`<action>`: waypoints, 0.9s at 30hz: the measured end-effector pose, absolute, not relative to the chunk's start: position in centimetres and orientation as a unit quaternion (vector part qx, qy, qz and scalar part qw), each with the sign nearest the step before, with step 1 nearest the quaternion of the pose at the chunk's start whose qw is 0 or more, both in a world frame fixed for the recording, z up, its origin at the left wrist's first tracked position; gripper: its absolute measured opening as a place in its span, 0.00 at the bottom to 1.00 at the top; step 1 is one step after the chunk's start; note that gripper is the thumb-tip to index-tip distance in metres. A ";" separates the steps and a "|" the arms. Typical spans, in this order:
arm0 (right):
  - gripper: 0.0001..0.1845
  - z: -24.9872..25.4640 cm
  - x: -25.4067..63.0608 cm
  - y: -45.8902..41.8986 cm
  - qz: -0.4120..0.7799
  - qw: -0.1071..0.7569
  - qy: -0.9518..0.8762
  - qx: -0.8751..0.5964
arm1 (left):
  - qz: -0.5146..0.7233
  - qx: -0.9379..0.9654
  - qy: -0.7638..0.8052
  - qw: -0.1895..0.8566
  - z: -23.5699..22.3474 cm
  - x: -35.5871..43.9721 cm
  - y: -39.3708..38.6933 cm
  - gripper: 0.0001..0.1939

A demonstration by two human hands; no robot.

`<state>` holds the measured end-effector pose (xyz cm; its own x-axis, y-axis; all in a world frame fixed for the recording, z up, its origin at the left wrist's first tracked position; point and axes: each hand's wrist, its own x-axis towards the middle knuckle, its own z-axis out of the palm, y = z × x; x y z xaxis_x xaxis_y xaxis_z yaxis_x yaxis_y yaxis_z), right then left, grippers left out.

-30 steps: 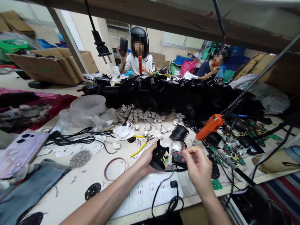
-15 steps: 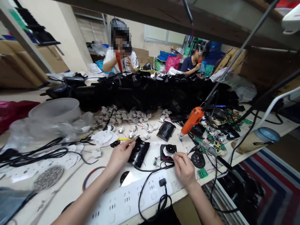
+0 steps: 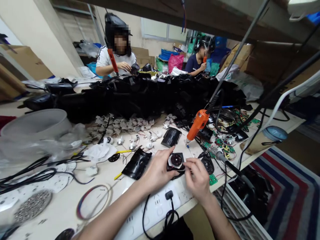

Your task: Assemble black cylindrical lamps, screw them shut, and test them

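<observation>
My left hand (image 3: 158,168) reaches across to a small black block (image 3: 180,156), its thumb and forefinger set around the near and left sides. On the block sits a white part topped by a round black disc (image 3: 176,159). My right hand (image 3: 198,176) is pinched at the right edge of that part; what its fingertips hold is too small to make out. A black curved housing (image 3: 137,163) lies left of my left hand, apart from it. Behind the block stands a second black housing (image 3: 171,137).
An orange electric screwdriver (image 3: 197,125) hangs behind my right hand. A soldering iron (image 3: 216,152), green circuit boards (image 3: 213,179) and a lidded jar (image 3: 265,140) are to the right. Several white motor parts (image 3: 125,125) lie behind. A white power strip (image 3: 160,205) runs along the front edge. Two people sit opposite.
My left hand has let go of the black housing and moved right to the block. My right hand stays pinched beside the block. The view has shifted, and one person opposite has lowered their hands.
</observation>
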<state>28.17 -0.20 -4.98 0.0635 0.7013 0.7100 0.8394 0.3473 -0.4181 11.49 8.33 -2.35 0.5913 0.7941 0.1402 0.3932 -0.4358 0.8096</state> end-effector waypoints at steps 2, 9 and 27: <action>0.12 -3.3 28.2 0.8 -0.100 0.522 -0.615 -0.583 | 0.261 0.797 0.365 0.403 -3.3 12.1 8.6 0.43; 0.33 1.0 29.9 10.1 0.018 0.645 -0.420 -0.638 | 0.240 0.806 0.392 0.374 -3.7 12.6 9.3 0.36; 0.39 0.9 29.8 6.9 0.266 0.599 -0.513 -0.554 | 0.232 0.775 0.422 0.410 -3.3 13.2 9.2 0.25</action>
